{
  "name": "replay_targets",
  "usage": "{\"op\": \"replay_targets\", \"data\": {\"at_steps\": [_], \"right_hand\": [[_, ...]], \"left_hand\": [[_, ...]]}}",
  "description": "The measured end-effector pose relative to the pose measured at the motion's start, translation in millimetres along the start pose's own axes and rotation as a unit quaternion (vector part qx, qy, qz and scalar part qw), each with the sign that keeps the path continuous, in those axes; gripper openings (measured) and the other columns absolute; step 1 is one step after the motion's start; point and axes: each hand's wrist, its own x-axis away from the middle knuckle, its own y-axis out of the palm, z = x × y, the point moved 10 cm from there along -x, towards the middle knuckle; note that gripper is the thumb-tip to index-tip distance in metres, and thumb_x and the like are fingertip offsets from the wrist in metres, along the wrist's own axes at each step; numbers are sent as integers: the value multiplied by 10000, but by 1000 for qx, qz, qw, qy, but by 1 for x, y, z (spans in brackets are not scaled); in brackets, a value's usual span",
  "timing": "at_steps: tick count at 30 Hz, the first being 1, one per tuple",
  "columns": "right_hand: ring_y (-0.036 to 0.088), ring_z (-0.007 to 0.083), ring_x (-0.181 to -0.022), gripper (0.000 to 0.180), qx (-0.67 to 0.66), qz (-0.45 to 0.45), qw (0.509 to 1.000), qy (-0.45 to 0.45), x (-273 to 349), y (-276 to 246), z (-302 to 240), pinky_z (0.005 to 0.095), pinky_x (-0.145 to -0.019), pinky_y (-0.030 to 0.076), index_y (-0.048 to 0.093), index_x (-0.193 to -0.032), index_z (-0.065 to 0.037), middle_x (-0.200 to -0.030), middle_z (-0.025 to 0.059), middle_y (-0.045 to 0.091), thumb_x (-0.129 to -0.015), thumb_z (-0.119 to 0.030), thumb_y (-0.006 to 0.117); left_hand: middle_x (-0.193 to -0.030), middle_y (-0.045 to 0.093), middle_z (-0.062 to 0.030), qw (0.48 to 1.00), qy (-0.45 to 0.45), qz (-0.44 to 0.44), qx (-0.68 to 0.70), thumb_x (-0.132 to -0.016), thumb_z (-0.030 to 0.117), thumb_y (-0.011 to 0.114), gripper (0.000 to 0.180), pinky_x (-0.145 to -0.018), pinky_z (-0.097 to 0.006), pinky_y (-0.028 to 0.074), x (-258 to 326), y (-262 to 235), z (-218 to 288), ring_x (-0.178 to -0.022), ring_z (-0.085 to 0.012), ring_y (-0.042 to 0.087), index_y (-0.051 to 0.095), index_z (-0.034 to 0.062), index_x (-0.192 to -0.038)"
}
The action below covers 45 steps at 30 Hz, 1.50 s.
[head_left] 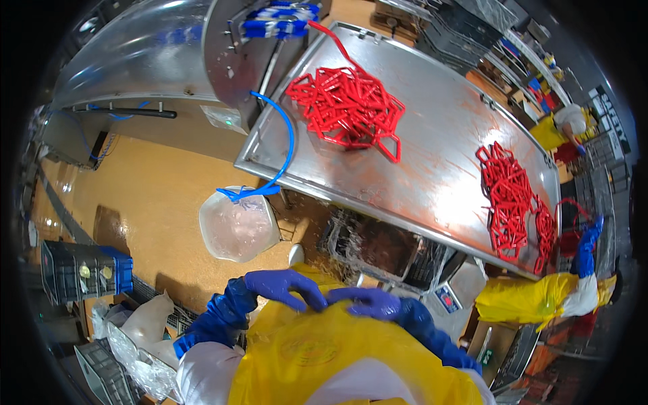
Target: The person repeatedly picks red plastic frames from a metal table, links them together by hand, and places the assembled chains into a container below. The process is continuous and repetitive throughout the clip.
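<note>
1. Held left hand (282, 286), purple-gloved, with fingers loosely extended before the yellow apron (290, 327), gripping nothing visible.
2. Held right hand (371, 302) likewise, pointing leftward, with fingertips just beside the left's; could not tell whether touching the apron.
3. Faced the near long edge of the steel table (439, 115), well apart from both hands.
4. Had the larger red sausage heap (345, 108) ahead, near the table's left short edge, about equally far from either hand.
5. Had the smaller red sausage heap (507, 202) ahead and rightward, with long axis roughly along the right short edge, nearer the right hand.
</note>
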Motion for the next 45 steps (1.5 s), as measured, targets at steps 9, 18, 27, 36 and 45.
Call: {"op": "replay_targets", "data": {"at_steps": [9,18,27,36,45], "right_hand": [[664,336,-1028,298,362,154,898,196,107,-137,300,424,-920,511,702,-1094,-67,-1074,158,711,-935,-303,614],[652,348,-962,292,340,562,721,222,81,-326,253,493,-850,493,697,-953,-130,-988,122,698,-867,-406,654],[634,335,-970,217,359,585,692,224,83,-317,251,506,-843,465,675,-945,-159,-976,95,693,-876,-363,649],[629,331,-983,228,366,585,686,229,82,-317,248,506,-859,449,675,-961,-160,-984,92,690,-876,-368,644],[634,345,-984,272,367,586,684,233,81,-315,245,503,-874,464,685,-941,-132,-982,114,692,-868,-387,631]], "left_hand": [[-1180,656,-258,574,-257,663,-407,-833,406,738,730,-993,-444,487,128,-219,-231,-1105,-377,639,516,-64,-1346],[-1040,694,-232,560,-386,626,-382,-820,398,632,394,-868,-493,525,111,-225,-272,-974,-398,669,698,52,-998],[-1030,690,-216,535,-389,635,-398,-829,347,592,342,-833,-494,530,101,-213,-258,-953,-399,672,700,68,-994],[-1038,695,-205,533,-408,632,-387,-827,352,601,339,-839,-491,530,105,-217,-263,-969,-395,673,698,78,-1001],[-1065,685,-209,549,-396,625,-388,-828,354,596,353,-849,-491,528,106,-213,-260,-985,-389,667,687,66,-1013]]}}
